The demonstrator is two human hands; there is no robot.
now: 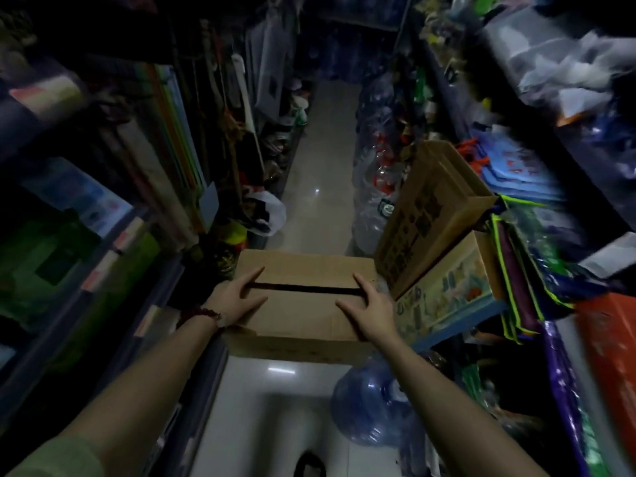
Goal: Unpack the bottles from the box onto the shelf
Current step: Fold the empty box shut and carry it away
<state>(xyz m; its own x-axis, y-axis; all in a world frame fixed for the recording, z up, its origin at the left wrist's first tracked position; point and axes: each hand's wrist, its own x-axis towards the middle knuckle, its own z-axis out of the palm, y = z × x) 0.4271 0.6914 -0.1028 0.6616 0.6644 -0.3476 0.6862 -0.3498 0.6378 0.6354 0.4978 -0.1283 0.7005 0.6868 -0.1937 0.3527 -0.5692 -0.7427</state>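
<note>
Resting flat on the closed cardboard box (303, 304), the left hand (234, 301) and right hand (370, 306) keep a released grip, fingers straight beside the flap seam.

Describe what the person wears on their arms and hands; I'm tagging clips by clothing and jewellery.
Both hands are bare, no gloves. The left hand has a dark red beaded bracelet at the wrist, and a pale greenish sleeve covers the upper left arm. The right hand and forearm show no jewellery; no sleeve is visible there.

Plain brown box (303, 304), dark seam; red bead bracelet (201, 313).
</note>
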